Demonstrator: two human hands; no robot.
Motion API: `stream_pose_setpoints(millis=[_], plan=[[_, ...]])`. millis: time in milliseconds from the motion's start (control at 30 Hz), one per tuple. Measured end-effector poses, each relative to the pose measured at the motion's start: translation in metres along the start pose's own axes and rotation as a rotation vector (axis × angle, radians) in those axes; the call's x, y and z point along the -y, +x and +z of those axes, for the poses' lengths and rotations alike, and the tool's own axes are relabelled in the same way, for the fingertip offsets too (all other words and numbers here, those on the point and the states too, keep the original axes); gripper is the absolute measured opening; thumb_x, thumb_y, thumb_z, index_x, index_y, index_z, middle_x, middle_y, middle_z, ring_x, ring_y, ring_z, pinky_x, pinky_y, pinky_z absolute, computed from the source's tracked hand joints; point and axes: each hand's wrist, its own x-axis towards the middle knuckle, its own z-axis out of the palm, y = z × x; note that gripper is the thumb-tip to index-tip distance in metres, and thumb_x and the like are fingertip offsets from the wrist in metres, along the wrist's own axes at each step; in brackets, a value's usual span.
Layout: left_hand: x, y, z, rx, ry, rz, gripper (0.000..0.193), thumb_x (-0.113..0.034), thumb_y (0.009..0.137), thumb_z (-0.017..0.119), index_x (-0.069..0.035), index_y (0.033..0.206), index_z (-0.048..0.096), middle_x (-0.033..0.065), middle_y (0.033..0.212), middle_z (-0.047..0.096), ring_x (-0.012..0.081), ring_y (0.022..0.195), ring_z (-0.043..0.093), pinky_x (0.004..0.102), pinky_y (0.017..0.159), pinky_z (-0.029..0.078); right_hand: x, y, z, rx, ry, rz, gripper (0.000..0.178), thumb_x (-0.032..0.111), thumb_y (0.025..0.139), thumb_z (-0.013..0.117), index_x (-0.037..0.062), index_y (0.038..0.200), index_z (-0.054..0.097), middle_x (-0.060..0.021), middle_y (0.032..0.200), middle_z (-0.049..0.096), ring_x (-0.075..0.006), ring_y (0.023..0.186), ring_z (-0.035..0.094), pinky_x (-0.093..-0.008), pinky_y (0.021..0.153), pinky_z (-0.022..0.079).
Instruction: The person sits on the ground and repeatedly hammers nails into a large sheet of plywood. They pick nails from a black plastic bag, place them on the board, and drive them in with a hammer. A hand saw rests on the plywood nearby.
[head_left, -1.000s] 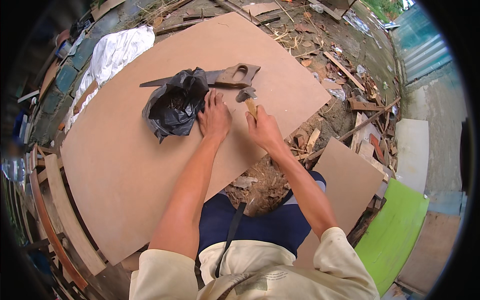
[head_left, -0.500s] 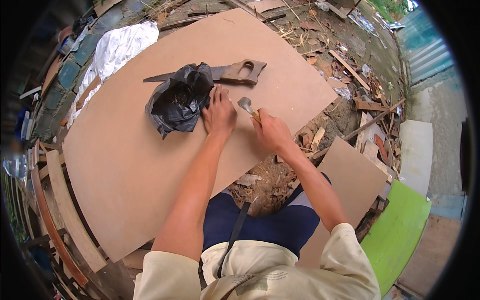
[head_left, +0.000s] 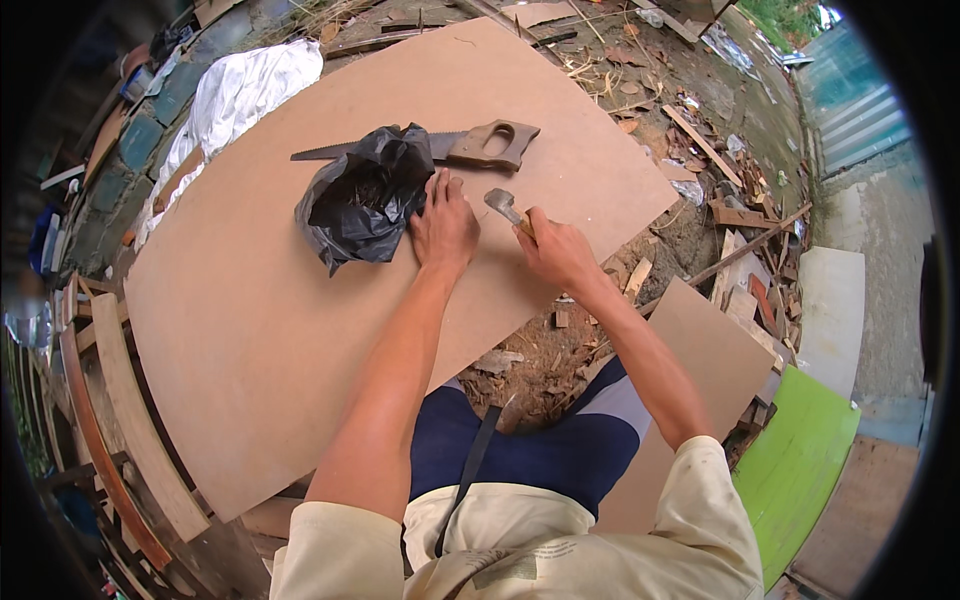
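Note:
A large brown board (head_left: 260, 310) lies flat in front of me. My right hand (head_left: 555, 250) grips a hammer (head_left: 503, 205) by its wooden handle, the metal head raised just above the board. My left hand (head_left: 445, 225) rests flat on the board with fingers spread, beside a crumpled black plastic bag (head_left: 365, 200). A handsaw (head_left: 460, 146) with a wooden handle lies on the board just beyond both hands, its blade partly under the bag.
A white sheet (head_left: 235, 95) lies at the board's far left edge. Wood scraps and debris (head_left: 720, 190) cover the ground to the right. A smaller brown panel (head_left: 700, 370) and a green panel (head_left: 800, 470) lie at my right. Planks (head_left: 130, 420) line the left side.
The hammer head has shifted slightly left, toward my left hand. My left hand stays pressed on the board by the bag.

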Motion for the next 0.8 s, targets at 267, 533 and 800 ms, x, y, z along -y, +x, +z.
stream_pose_setpoints(millis=[267, 533, 800], plan=[[-0.002, -0.001, 0.000, -0.015, -0.006, -0.001, 0.039, -0.018, 0.102, 0.050, -0.008, 0.140, 0.050, 0.0065, 0.159, 0.041, 0.0241, 0.152, 0.031, 0.0582, 0.105, 0.042, -0.009, -0.004, 0.000, -0.083, 0.047, -0.094, 0.025, 0.026, 0.101, 0.055, 0.0010, 0.100, 0.050, -0.0243, 0.073, 0.067, -0.0477, 0.067, 0.064, -0.0572, 0.060, 0.049], [0.003, 0.001, 0.007, -0.065, -0.031, 0.028, 0.040, -0.017, 0.101, 0.051, -0.007, 0.140, 0.050, 0.0080, 0.159, 0.043, 0.0246, 0.151, 0.032, 0.0582, 0.104, 0.041, -0.002, 0.002, 0.001, -0.062, 0.006, -0.085, 0.025, 0.025, 0.100, 0.057, 0.0009, 0.098, 0.050, -0.0236, 0.071, 0.065, -0.0468, 0.067, 0.064, -0.0570, 0.060, 0.048], [0.005, 0.006, 0.012, -0.071, -0.055, 0.042, 0.038, -0.015, 0.100, 0.051, -0.005, 0.136, 0.051, 0.0097, 0.159, 0.042, 0.0265, 0.151, 0.032, 0.0602, 0.105, 0.040, -0.006, -0.005, -0.001, -0.130, 0.093, -0.079, 0.025, 0.024, 0.099, 0.059, 0.0016, 0.098, 0.050, -0.0239, 0.069, 0.064, -0.0473, 0.064, 0.063, -0.0559, 0.059, 0.048]])
